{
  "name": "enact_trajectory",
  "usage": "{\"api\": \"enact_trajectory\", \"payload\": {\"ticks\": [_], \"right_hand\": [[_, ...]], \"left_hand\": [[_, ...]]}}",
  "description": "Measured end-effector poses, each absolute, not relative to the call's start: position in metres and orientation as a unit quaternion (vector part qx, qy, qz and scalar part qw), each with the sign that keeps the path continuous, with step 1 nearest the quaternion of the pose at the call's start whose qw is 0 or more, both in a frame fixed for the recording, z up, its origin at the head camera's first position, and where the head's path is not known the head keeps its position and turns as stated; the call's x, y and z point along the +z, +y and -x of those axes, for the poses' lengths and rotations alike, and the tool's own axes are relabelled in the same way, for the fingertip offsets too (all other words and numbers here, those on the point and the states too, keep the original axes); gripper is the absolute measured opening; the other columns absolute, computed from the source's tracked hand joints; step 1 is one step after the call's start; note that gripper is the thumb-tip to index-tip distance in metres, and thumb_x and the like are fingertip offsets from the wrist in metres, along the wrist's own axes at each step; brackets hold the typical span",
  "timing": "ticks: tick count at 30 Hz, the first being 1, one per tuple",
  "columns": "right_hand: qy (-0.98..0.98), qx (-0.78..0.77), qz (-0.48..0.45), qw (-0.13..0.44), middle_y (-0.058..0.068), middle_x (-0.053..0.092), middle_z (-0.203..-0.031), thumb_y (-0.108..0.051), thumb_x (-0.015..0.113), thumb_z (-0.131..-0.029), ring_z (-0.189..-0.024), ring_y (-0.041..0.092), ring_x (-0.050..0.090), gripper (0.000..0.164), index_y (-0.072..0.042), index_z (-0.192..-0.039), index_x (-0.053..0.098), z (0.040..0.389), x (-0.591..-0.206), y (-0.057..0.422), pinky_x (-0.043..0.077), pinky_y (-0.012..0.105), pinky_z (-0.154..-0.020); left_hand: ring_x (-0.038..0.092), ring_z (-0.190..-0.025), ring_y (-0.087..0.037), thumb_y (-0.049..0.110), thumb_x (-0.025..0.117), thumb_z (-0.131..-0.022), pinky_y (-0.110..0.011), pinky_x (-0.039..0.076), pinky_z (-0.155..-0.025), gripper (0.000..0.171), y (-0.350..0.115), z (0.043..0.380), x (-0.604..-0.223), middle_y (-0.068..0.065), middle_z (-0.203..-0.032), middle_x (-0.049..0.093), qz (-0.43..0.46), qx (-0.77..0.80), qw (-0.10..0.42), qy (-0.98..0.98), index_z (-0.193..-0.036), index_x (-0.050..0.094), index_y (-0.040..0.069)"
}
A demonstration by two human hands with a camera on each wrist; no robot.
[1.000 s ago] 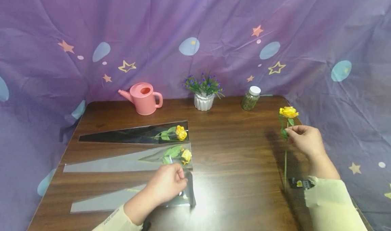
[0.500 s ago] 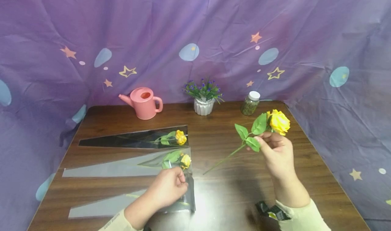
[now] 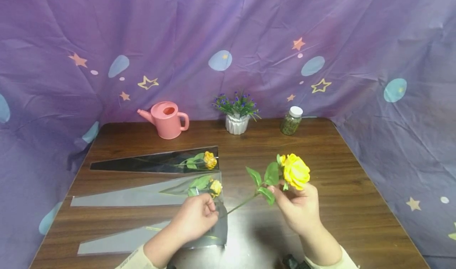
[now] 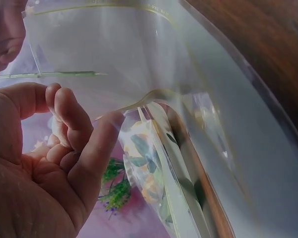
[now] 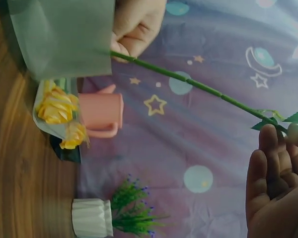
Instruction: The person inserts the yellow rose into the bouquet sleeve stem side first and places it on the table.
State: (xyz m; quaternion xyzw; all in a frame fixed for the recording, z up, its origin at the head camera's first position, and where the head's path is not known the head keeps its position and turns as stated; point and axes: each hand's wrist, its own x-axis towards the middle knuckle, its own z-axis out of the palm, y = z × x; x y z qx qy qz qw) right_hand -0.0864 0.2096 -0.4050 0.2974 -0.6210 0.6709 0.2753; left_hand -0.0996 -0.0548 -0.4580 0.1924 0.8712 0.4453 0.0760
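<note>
My right hand (image 3: 303,209) pinches an artificial yellow rose (image 3: 296,172) by its stem, just under the bloom and leaves. The stem slopes down to the left, its tip at the mouth of the nearest flower sleeve (image 3: 114,239). At that mouth, my left hand (image 3: 197,215) pinches the sleeve's film between curled fingers. In the left wrist view the stem's end (image 4: 79,74) lies across the raised translucent film (image 4: 99,39). The right wrist view shows the green stem (image 5: 203,88) running from the right fingers to the sleeve's edge, close by the left hand.
Two more sleeves lie behind, a black-backed one (image 3: 142,161) and a grey one (image 3: 124,196), each holding a yellow rose. Along the back of the wooden table (image 3: 335,162) stand a pink watering can (image 3: 167,122), a white flowerpot (image 3: 236,124) and a white-capped jar (image 3: 291,121).
My right hand has brought the rose leftward from the table's right side, tipping it from upright to slanted, stem tip toward the sleeve. The left hand has stayed at the sleeve's mouth.
</note>
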Motion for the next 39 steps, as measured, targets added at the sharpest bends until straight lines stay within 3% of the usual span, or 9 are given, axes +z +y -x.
{"api": "enact_trajectory", "payload": {"ticks": [5,13,20,22,29,39], "right_hand": [[-0.667,0.611,-0.304,0.300,0.004,0.074,-0.089,0.022,0.071,-0.078,-0.083,0.006,0.067,0.023,0.009,-0.096,0.069,0.083,-0.412,0.203,0.056,0.019,-0.077],[-0.708,0.582,-0.281,0.285,-0.003,0.077,-0.100,0.030,0.070,-0.067,-0.092,0.006,0.072,0.036,0.006,-0.094,0.069,0.079,-0.427,0.195,0.058,0.020,-0.084],[-0.715,0.602,-0.235,0.266,-0.006,0.075,-0.104,0.016,0.078,-0.080,-0.094,0.010,0.071,0.028,0.010,-0.105,0.067,0.074,-0.439,0.184,0.057,0.020,-0.086],[-0.715,0.607,-0.229,0.261,-0.001,0.075,-0.099,0.011,0.080,-0.083,-0.091,0.009,0.071,0.025,0.010,-0.105,0.067,0.073,-0.442,0.180,0.057,0.020,-0.085],[-0.697,0.636,-0.221,0.247,-0.008,0.074,-0.099,0.028,0.069,-0.075,-0.087,0.004,0.069,0.034,0.012,-0.104,0.065,0.070,-0.449,0.168,0.058,0.021,-0.081],[-0.709,0.647,-0.205,0.192,-0.001,0.076,-0.095,0.022,0.073,-0.077,-0.087,0.009,0.072,0.029,0.009,-0.103,0.068,0.066,-0.458,0.158,0.061,0.026,-0.081]], "left_hand": [[0.053,-0.056,-0.005,0.008,0.076,-0.085,-0.027,0.049,-0.055,0.015,-0.055,0.098,-0.457,0.010,-0.066,0.059,-0.181,0.459,0.073,0.867,-0.084,0.062,0.013],[0.054,-0.054,-0.008,0.007,0.074,-0.088,-0.026,0.049,-0.051,0.014,-0.054,0.099,-0.454,0.007,-0.067,0.060,-0.161,0.490,0.096,0.851,-0.088,0.060,0.011],[0.056,-0.056,-0.009,0.007,0.074,-0.088,-0.027,0.049,-0.053,0.015,-0.052,0.099,-0.451,0.007,-0.068,0.062,-0.156,0.511,0.088,0.840,-0.090,0.059,0.010],[0.057,-0.058,-0.010,0.007,0.074,-0.088,-0.027,0.049,-0.054,0.016,-0.051,0.099,-0.450,0.006,-0.070,0.062,-0.156,0.513,0.086,0.840,-0.091,0.060,0.010],[0.058,-0.061,-0.010,0.007,0.072,-0.089,-0.028,0.051,-0.057,0.014,-0.050,0.100,-0.447,0.008,-0.074,0.063,-0.161,0.509,0.073,0.842,-0.096,0.060,0.009],[0.057,-0.063,-0.006,0.003,0.073,-0.088,-0.026,0.051,-0.060,0.019,-0.046,0.096,-0.441,0.010,-0.074,0.062,-0.179,0.512,0.033,0.839,-0.099,0.059,0.010]]}}
